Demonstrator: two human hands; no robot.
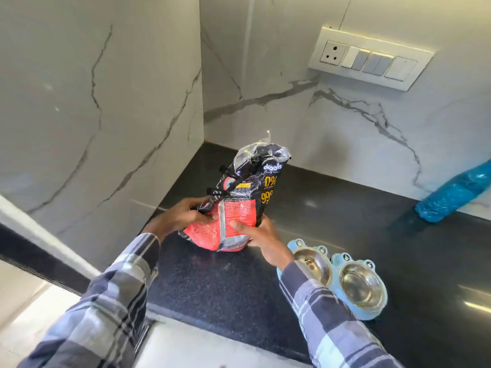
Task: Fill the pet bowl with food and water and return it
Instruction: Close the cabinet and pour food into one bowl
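A dark speckled bench (pixel 225 293) is carrying three things. A black-and-red food bag (pixel 239 208) is standing near its middle. A pale blue double pet bowl (pixel 342 282) is lying at the bag's four o'clock. A blue bottle (pixel 451 192) is leaning against the wall at three o'clock.

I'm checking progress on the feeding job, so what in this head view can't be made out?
- Pet bowl: the near cup is partly behind the right sleeve, contents unclear.
- Food bag: crumpled top, open or sealed unclear; small print unreadable.
- Blue wrapped object: cut off by the right edge, identity unclear.
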